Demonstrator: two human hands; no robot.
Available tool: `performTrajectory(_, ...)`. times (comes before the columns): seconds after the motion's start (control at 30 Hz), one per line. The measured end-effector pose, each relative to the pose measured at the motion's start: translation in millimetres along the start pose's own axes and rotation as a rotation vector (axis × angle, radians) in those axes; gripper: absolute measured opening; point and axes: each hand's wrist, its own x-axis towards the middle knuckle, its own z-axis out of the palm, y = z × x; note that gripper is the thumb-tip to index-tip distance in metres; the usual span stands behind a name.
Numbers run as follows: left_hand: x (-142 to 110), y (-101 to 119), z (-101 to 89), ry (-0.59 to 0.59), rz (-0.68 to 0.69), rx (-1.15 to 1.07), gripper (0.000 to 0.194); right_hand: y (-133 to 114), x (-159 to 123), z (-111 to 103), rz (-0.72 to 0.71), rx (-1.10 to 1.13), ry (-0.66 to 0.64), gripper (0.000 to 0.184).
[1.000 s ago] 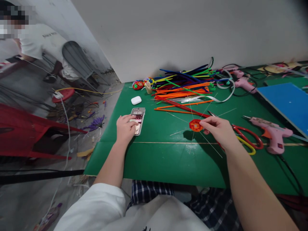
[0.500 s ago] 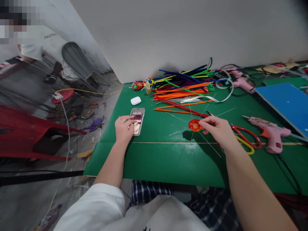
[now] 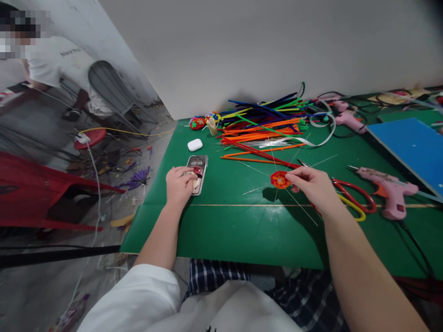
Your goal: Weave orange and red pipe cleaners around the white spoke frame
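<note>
My right hand (image 3: 316, 186) pinches the edge of a small orange-red woven disc (image 3: 279, 180) above the table. Thin stiff wires stick out from the disc like spokes. A bit of red shows below the same hand, and I cannot tell whether it is held. At the left, my left hand (image 3: 178, 184) rests with its fingers stretched over a phone (image 3: 198, 162), fingertips on or just above the lit screen, which reads 08:55. A white earbud case (image 3: 195, 145) lies beyond the phone.
Colourful pipe cleaners (image 3: 263, 124) are heaped at the back of the green table (image 3: 221, 235). To the right lie red-and-yellow-handled scissors (image 3: 360, 198), a pink glue gun (image 3: 394, 191) and a blue board (image 3: 411, 147). A co-worker (image 3: 65, 60) sits at the far left, beyond a red chair (image 3: 44, 189).
The picture on the phone screen has changed, and the left fingers have shifted slightly over it. My right hand and the disc look nearly still.
</note>
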Motion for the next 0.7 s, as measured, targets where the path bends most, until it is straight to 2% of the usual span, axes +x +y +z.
performTrajectory(0.17,-0.8,2.7,-1.5,0.101,-0.022,-0.042,0.025,-0.6,-0.1,0.5,0.0,-0.002,0.001,0.022)
performTrajectory(0.23,-2.1,11.9,-4.1,0.132,-0.052,-0.109,0.025,-1.5,-0.6,0.9,-0.01,-0.003,-0.002,0.023)
performTrajectory(0.3,-3.1,28.6,-8.0,0.107,-0.068,-0.248,0.024,-3.4,-1.7,1.3,-0.027,0.004,-0.021,0.024)
performTrajectory(0.33,-3.1,39.5,-10.4,0.049,-0.063,-0.351,0.023,-4.7,-2.6,1.6,-0.039,0.009,-0.033,0.024)
performTrajectory(0.4,-1.6,64.6,-15.1,-0.171,-0.088,-0.611,0.025,-7.4,-4.8,2.4,-0.067,0.01,-0.056,0.024)
performTrajectory(0.5,4.6,102.4,-19.3,-0.57,-0.106,-1.036,0.046,-9.8,-8.0,5.2,-0.093,0.015,-0.071,0.025)
performTrajectory(0.57,9.4,123.6,-18.5,-0.74,-0.08,-1.165,0.054,-9.5,-9.2,8.0,-0.1,0.033,-0.088,0.025)
performTrajectory(0.63,12.2,140.3,-14.0,-0.817,-0.091,-1.221,0.058,-8.1,-9.6,11.6,-0.106,0.055,-0.126,0.025)
performTrajectory(0.7,11.6,152.6,-6.6,-0.779,-0.165,-1.23,0.054,-6.8,-10.0,15.7,-0.104,0.067,-0.183,0.025)
